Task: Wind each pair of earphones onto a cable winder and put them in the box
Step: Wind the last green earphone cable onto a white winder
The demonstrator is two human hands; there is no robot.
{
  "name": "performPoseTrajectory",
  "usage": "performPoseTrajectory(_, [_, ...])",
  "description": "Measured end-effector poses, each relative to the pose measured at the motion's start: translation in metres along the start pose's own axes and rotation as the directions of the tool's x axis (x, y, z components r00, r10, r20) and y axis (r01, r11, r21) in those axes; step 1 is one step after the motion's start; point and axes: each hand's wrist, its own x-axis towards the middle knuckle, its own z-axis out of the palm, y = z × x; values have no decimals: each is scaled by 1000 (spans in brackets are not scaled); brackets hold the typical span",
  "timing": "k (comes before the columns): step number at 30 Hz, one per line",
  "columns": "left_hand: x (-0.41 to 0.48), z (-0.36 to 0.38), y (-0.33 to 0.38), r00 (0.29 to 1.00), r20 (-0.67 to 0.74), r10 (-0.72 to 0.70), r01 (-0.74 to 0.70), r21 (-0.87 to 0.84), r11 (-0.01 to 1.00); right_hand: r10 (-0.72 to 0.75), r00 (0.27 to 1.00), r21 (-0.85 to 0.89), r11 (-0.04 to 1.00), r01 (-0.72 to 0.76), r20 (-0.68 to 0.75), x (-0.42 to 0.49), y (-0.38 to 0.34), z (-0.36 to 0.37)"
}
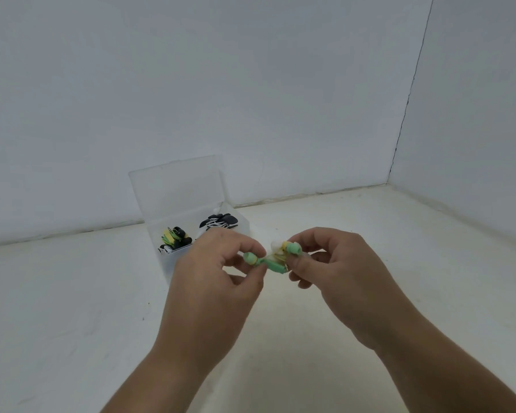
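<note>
Between both hands I hold a pair of green earphones point(273, 263) with a yellowish cable wrapped on a pale winder point(276, 247). My left hand point(218, 263) pinches one green earbud point(250, 258) at the left end. My right hand point(334, 263) grips the wound bundle, with the other green earbud point(293, 248) sticking up by its fingertips. Behind my left hand stands the clear plastic box point(161, 231) with its lid point(176, 189) up. Inside lie a yellow-and-black wound pair point(175, 238) and a black-and-white wound pair point(219, 222).
The box stands on a pale tabletop point(72, 293) close to the back wall point(251, 84). A second wall point(474, 114) closes the right side, meeting the back one in a corner at the far right.
</note>
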Motion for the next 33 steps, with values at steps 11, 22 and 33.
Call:
performPoseTrajectory(11, [9, -10, -4, 860, 355, -368, 502, -450, 739, -92, 991, 4, 996, 92, 96, -2, -1, -6])
performPoseTrajectory(22, [10, -9, -3, 910, 240, -338, 407, -368, 836, -171, 965, -281, 934, 223, 198, 0, 5, -4])
performPoseTrajectory(33, [2, 3, 4, 900, 226, -372, 434, -400, 807, -153, 973, -309, 929, 202, 175, 2, 8, -5])
